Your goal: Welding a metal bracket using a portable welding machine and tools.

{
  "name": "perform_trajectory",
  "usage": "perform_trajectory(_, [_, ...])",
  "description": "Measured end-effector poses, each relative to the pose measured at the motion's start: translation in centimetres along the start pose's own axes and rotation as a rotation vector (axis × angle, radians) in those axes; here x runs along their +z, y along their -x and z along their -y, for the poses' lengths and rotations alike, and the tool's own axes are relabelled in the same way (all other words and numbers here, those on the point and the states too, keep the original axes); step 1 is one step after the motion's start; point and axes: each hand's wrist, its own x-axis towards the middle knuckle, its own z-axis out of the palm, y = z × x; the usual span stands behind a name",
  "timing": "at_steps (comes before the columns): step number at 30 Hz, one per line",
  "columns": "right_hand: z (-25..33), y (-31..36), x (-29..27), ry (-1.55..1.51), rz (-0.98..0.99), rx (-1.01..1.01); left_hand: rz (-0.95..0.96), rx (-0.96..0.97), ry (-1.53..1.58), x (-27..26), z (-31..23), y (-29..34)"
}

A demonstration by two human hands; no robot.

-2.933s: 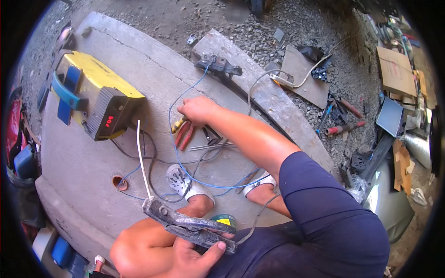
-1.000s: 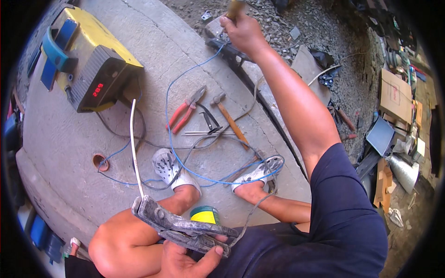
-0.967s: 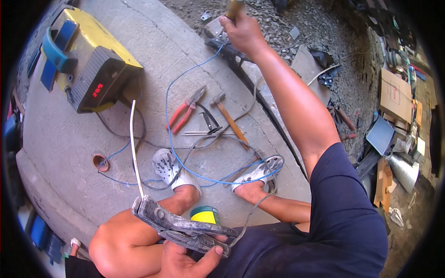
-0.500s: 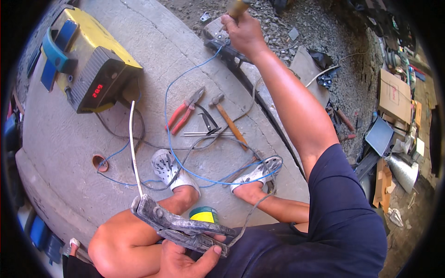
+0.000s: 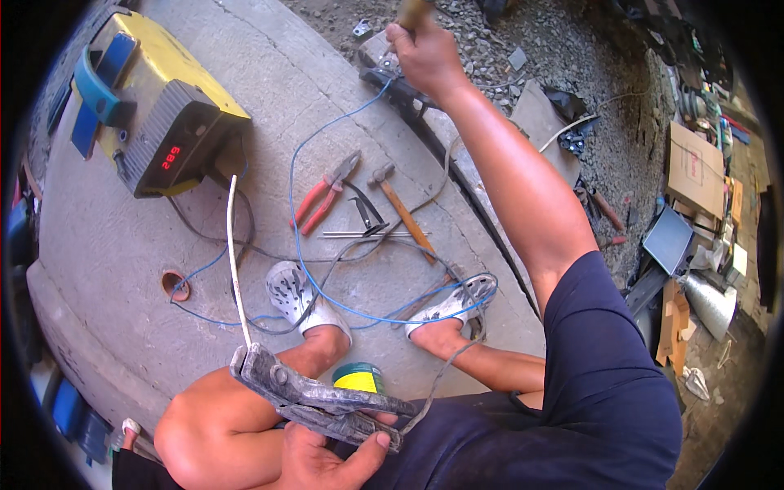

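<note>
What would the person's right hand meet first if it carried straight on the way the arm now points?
Probably the grey gravel past the concrete block. The right hand, closed on a wooden handle, reaches up and away beyond the slab; depth is unclear, so the block itself may come first.

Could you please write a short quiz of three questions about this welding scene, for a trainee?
1. True or false: the left hand holds a grey clamp-like holder with a thin white rod in it.
2. Which tool lies on the concrete slab right beside the hammer? A) red-handled pliers B) a saw C) a paint brush
3. Fill the gap: the yellow machine shows ___ glowing digits on its dark front.

Key:
1. True.
2. A, the red-handled pliers.
3. Red.

The right hand grips a wooden handle near the top edge; its head is out of view.
</note>
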Motion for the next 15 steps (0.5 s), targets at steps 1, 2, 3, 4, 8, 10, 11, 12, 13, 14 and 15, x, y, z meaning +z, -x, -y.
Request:
perform_trajectory(1, [0.09, -0.07, -0.05, 0.001, 0.0, -0.001, -0.008, -0.017, 0.008, 0.08, -0.18, 0.01])
perform_trajectory(2, [-0.03, -0.1, -0.06, 0.009, 0.031, 0.009, -0.007, -0.018, 0.008, 0.13, -0.32, 0.05])
perform_trajectory(3, [-0.14, -0.11, -0.08, 0.017, 0.061, 0.018, -0.007, -0.02, 0.008, 0.18, -0.46, 0.1])
perform_trajectory(4, [-0.25, -0.11, -0.11, 0.018, 0.062, 0.018, -0.008, -0.022, 0.008, 0.2, -0.52, 0.15])
perform_trajectory(8, [0.17, -0.26, -0.16, -0.043, 0.053, 0.037, -0.004, -0.024, 0.032, 0.02, -0.27, 0.13])
perform_trajectory(10, [0.29, -0.11, -0.14, 0.004, 0.082, 0.035, -0.015, -0.028, 0.001, 0.15, -0.53, 0.19])
perform_trajectory(11, [0.3, -0.09, -0.14, -0.014, 0.018, 0.008, -0.015, -0.028, 0.002, 0.13, -0.47, 0.18])
perform_trajectory(12, [0.31, -0.09, -0.14, -0.031, -0.045, -0.019, -0.011, -0.028, 0.004, 0.07, -0.37, 0.16])
perform_trajectory(13, [0.31, -0.13, -0.17, -0.031, -0.045, -0.019, -0.008, -0.028, 0.006, 0.04, -0.31, 0.14])
perform_trajectory(14, [0.27, -0.19, -0.22, -0.009, 0.011, -0.008, -0.007, -0.028, 0.007, 0.0, -0.33, 0.18])
perform_trajectory(15, [0.23, -0.25, -0.25, 0.012, 0.068, 0.004, -0.003, -0.027, -0.004, -0.03, -0.37, 0.19])
